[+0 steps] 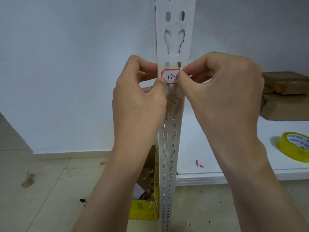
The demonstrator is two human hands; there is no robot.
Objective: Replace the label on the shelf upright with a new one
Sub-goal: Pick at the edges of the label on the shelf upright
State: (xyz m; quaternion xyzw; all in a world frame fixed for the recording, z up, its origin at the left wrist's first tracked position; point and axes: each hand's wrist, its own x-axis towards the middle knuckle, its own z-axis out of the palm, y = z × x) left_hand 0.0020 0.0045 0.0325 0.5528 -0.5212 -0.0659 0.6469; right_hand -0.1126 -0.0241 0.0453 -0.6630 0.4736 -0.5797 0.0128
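Note:
A white slotted shelf upright runs down the middle of the view. A small white label with a red border and handwritten "17-" lies against its face at hand height. My left hand pinches the label's left edge between thumb and forefinger. My right hand pinches its right edge, hiding the end of the writing. Just below the label, the upright shows a patch of sticky residue with red specks.
A white shelf board extends right of the upright, with a yellow tape roll, brown cardboard packages and red label scraps on it. A yellow box of debris stands on the tiled floor left of the upright.

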